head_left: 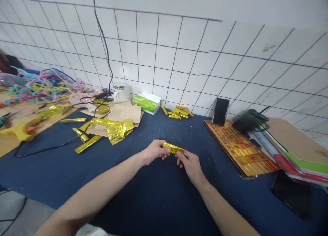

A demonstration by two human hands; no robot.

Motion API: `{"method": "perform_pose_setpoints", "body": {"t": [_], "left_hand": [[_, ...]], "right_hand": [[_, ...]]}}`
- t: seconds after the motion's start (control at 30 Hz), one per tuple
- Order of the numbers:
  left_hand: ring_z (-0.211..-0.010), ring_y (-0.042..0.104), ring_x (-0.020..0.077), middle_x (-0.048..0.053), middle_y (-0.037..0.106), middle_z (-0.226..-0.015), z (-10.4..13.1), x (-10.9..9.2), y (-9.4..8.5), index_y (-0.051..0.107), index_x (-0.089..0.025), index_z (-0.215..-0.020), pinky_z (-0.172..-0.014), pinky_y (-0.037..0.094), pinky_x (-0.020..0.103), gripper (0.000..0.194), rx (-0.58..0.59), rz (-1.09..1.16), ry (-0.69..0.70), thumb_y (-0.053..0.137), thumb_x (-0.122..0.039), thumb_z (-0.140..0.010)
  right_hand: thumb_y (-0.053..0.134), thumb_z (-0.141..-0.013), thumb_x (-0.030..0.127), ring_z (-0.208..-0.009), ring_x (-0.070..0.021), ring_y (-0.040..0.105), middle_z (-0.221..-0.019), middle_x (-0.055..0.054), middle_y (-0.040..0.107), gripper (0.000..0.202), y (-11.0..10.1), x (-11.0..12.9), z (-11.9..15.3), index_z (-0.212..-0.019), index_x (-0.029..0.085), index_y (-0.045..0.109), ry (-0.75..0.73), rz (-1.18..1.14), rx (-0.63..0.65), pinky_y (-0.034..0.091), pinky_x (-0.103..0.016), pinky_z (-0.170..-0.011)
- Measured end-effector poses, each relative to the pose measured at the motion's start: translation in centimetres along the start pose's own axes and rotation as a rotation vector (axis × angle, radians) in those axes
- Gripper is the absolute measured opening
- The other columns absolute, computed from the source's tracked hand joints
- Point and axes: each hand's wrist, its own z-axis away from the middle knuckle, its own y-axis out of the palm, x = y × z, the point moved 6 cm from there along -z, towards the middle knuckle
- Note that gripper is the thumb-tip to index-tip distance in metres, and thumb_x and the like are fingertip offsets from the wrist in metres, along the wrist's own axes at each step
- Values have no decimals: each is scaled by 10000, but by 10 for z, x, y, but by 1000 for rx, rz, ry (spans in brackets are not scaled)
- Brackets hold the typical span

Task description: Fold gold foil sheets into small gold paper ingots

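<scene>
A short roll wrapped in shiny gold foil [173, 147] is held level above the dark blue table [164, 195]. My left hand [156, 149] pinches its left end, and my right hand [189, 163] grips the right end from below. Both hands are closed on it, with some fingertips hidden behind. Beyond them, a small pile of similar gold rolls [179, 113] lies near the wall. To the left rest longer gold foil strips [88, 144] and a crumpled gold foil sheet [120, 131], beside brown paper pieces [125, 112].
A green tissue pack [146, 103] and a white mug [121, 91] stand by the tiled wall. At left are a yellow glue gun [19, 130], its black cord and colourful fuzzy stems [43, 82]. A phone [220, 111] leans upright on a patterned gold stack [241, 145] at right.
</scene>
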Motion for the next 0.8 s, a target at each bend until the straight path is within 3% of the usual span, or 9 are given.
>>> {"method": "perform_pose_setpoints", "body": {"t": [0.23, 0.67, 0.8], "left_hand": [[-450, 490, 56, -9, 568, -558, 3, -2, 3, 519, -114, -678, -440, 359, 182, 290, 5, 57, -5, 731, -286, -580], [-494, 523, 67, 8, 586, -587, 4, -1, 3, 539, -106, -699, -458, 382, 177, 284, 13, 169, -19, 737, -273, -586], [-461, 513, 61, 7, 586, -563, 4, 0, 4, 559, -102, -692, -448, 377, 177, 262, 0, 134, -53, 734, -264, -583]], "right_hand": [[472, -771, 519, -361, -69, 415, -424, 26, 497, 415, 5, 1, 1, -639, 140, 576, 15, -50, 72, 332, -194, -379], [567, -724, 382, -389, -73, 437, -487, 38, 526, 232, 6, 7, 3, -718, 150, 576, 6, 31, 85, 356, -201, -402], [557, -731, 374, -373, -72, 426, -447, 47, 497, 230, 6, 5, 2, -653, 158, 550, 3, 43, 73, 354, -199, -395]]}}
